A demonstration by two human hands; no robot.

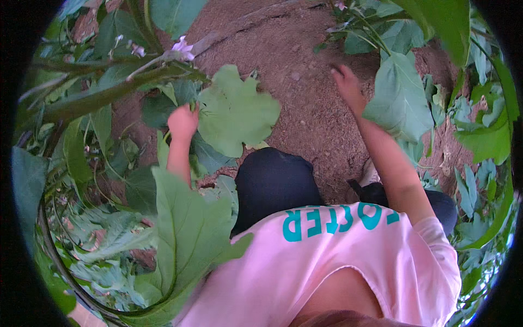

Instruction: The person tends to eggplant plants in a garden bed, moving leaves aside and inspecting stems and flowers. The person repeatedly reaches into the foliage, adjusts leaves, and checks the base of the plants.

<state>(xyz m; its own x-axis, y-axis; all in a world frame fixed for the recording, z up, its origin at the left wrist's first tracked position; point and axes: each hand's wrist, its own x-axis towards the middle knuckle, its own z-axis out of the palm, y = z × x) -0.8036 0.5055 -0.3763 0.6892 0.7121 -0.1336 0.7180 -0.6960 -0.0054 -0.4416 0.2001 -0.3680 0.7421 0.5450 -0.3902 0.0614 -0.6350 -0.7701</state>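
My left hand (183, 123) is closed at the base of a broad, lobed eggplant leaf (241, 110), whose blade spreads to the right over the soil. It is close beneath a thick eggplant stem (94, 94) bearing pale purple flowers (182, 49). My right hand (348, 83) reaches out over the bare soil, blurred, with two fingertips apart and nothing visible in it. Just to its right hangs a large green leaf (402, 96), near my forearm. Another big leaf (192, 233) overlaps my left upper arm from the front.
A strip of brown soil (304, 118) runs between two rows of leafy plants. My dark-clad knee (276, 175) is in the middle, with a shoe (369, 173) to the right. Curved stems (53, 257) cross the lower left. Leaves (486, 135) crowd the right edge.
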